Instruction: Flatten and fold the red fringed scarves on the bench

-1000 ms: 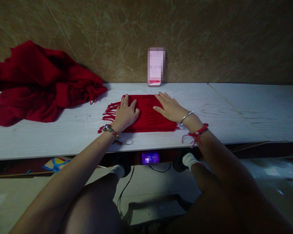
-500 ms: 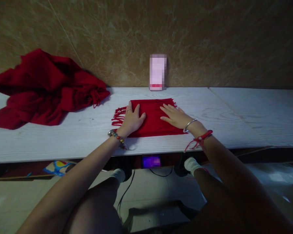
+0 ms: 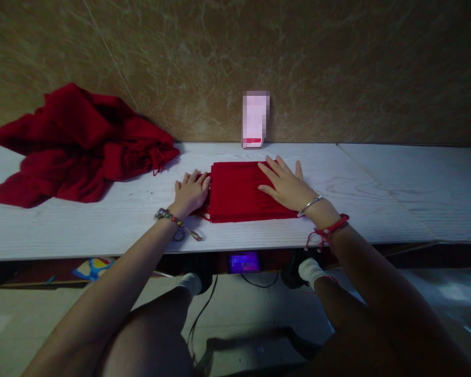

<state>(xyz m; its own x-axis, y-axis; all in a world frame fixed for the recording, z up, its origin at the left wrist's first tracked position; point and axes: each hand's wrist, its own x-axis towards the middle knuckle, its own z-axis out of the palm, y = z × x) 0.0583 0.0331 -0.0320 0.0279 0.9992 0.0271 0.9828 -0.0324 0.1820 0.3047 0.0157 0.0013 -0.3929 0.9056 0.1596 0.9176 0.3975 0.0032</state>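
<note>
A folded red cloth (image 3: 235, 191) lies flat on the white wood-grain tabletop (image 3: 113, 230), its left edge straight. My left hand (image 3: 190, 195) is at its left side, fingers bent and close together over the fringe, which they mostly hide; a little fringe shows below the hand. On the cloth's right part rests my right hand (image 3: 286, 186), palm down with fingers spread, holding nothing. Some fringe shows on the cloth under and beside those fingers. To the left, a second red cloth (image 3: 74, 152) lies in a loose, crumpled heap with tassels at its right end.
A pink-white phone-like object (image 3: 255, 120), blurred out, leans on the brown marbled wall (image 3: 204, 68) behind the cloth. Below the table's front edge are a lit purple screen (image 3: 244, 262), a blue-and-yellow item (image 3: 94, 268), a dark cable (image 3: 204, 309) and my legs.
My left hand has slid left off the flat cloth onto the fringe, and its fingers have drawn together. The right hand stays on the cloth, its fingers spread wider.
</note>
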